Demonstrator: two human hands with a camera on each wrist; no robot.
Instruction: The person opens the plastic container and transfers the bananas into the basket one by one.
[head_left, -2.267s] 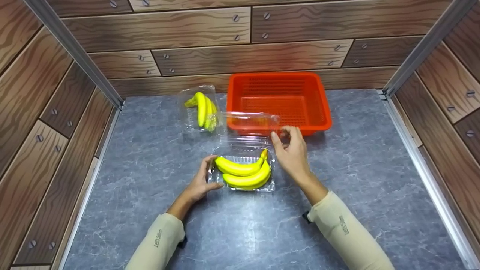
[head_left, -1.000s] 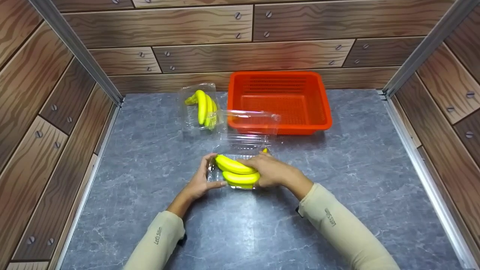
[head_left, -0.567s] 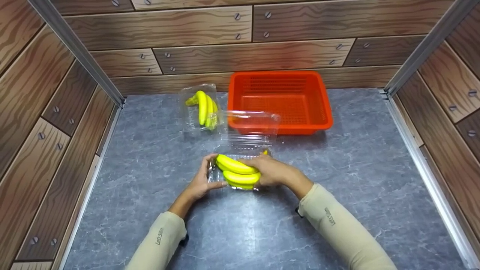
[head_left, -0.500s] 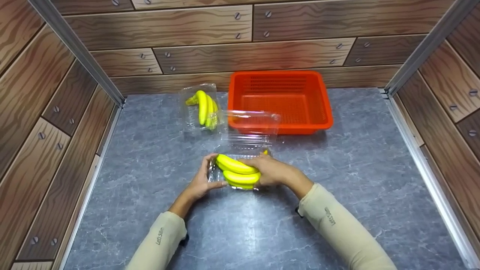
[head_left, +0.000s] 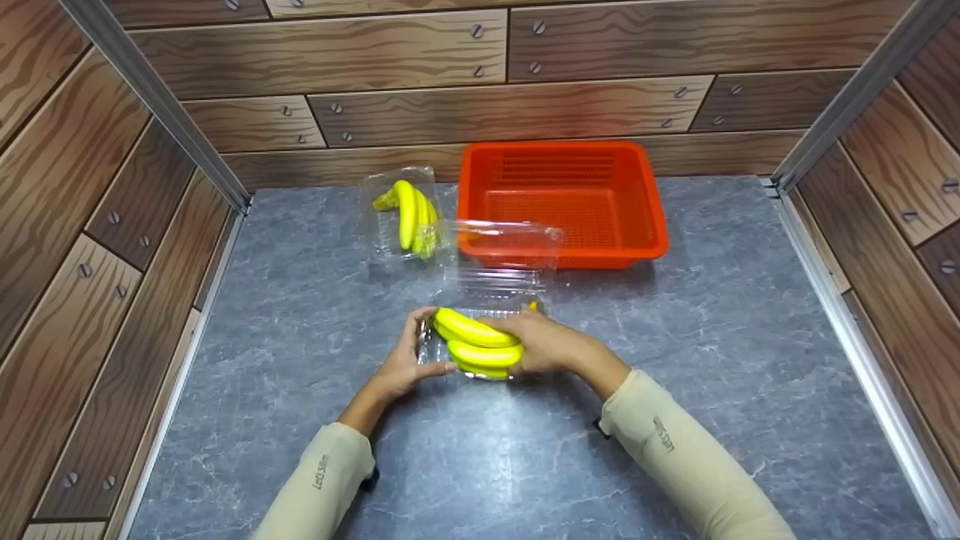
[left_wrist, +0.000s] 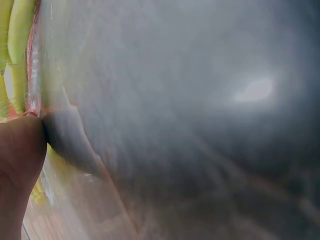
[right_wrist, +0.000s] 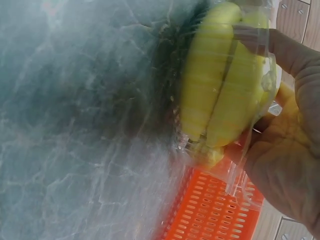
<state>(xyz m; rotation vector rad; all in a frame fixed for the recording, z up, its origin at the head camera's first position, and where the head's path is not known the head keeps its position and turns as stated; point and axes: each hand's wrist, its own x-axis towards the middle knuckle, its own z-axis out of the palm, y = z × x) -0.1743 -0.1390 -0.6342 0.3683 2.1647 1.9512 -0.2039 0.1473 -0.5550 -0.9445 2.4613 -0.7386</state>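
Observation:
A clear plastic clamshell box (head_left: pixel 436 351) lies on the table with its lid (head_left: pixel 499 279) folded back toward the basket. In its base is a bunch of yellow bananas (head_left: pixel 484 354), whose stem tip shows behind my right hand. My left hand (head_left: pixel 397 366) holds the left end of the box, thumb along the front corner and fingers at the back corner. My right hand (head_left: pixel 551 345) reaches over the right end and grips the bananas, covering their stem end. In the right wrist view the bananas (right_wrist: pixel 220 85) show through the plastic wall.
An orange-red basket (head_left: pixel 562 259) with slotted sides stands at the back, partly behind the raised lid. Left of it lies another clear box with bananas (head_left: pixel 407 217). Wood-patterned walls (head_left: pixel 405 52) enclose the grey marbled table (head_left: pixel 300 300) on three sides.
My right hand has come from beside the lid down onto the bananas' right end and now holds them. The left hand stays at the box's left end.

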